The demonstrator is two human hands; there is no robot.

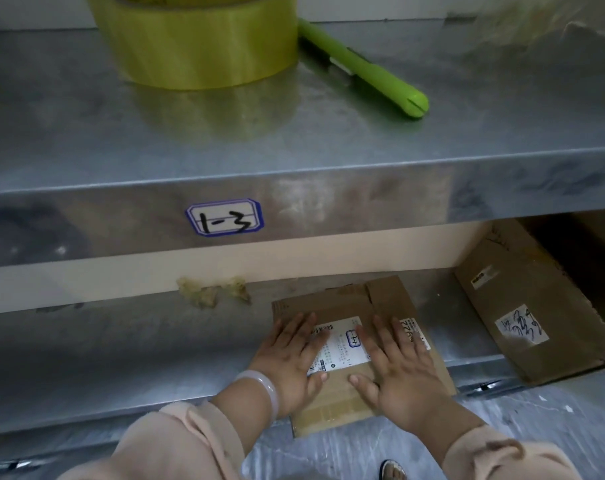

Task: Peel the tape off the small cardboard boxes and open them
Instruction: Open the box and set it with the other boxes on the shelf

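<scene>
The left hand (pixel 290 355) and right hand (pixel 401 372) lie flat, fingers straight, on a small brown cardboard box (pixel 387 296) (white printed label (pixel 339 344)); the blue-bordered shelf sticker (pixel 225 217) reads "1-3".

Shelves counted: two, the upper shelf (pixel 329 150) and the lower shelf (pixel 121 341). Boxes: two, one box (pixel 387 296) at lower centre and a second box (pixel 523 306) at lower right. Tape roll (pixel 204 46): one, at top. Green tool (pixel 374 71): one, at upper centre. Tag (pixel 225 217): one, at centre. Hands: two, the left hand (pixel 290 355) and the right hand (pixel 401 365). Bangle (pixel 259 389): one.
</scene>
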